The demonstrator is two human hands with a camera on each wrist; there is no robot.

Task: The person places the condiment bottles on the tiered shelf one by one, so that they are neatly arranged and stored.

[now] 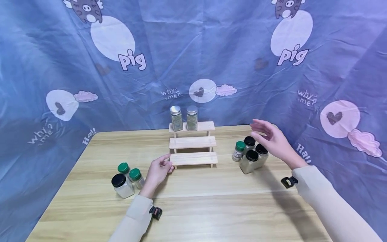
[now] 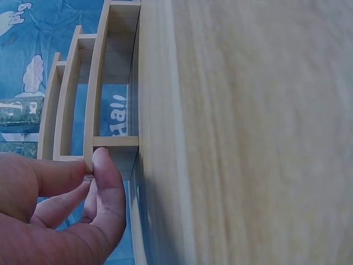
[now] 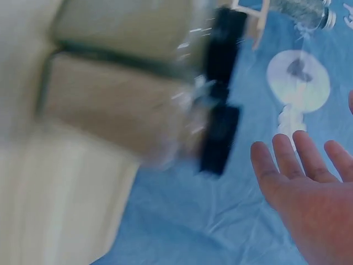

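A three-step wooden rack (image 1: 193, 144) stands mid-table with two silver-lidded herb jars (image 1: 183, 118) on its top step. My left hand (image 1: 167, 164) pinches the left end of the bottom step; in the left wrist view the thumb (image 2: 107, 182) and a finger close on the corner of that rack (image 2: 96, 72). My right hand (image 1: 260, 129) hovers, fingers straight, holding nothing, just above a cluster of jars with black lids (image 1: 252, 160) and one green-lidded jar (image 1: 239, 150). The right wrist view shows the flat hand (image 3: 300, 146) beside blurred black-lidded jars (image 3: 218, 138).
Left of my left forearm stand a black-lidded jar (image 1: 122, 185) and two green-lidded jars (image 1: 136, 177). The wooden table (image 1: 211, 208) is backed and flanked by a blue printed cloth (image 1: 211, 50). The rack's two lower steps hold nothing.
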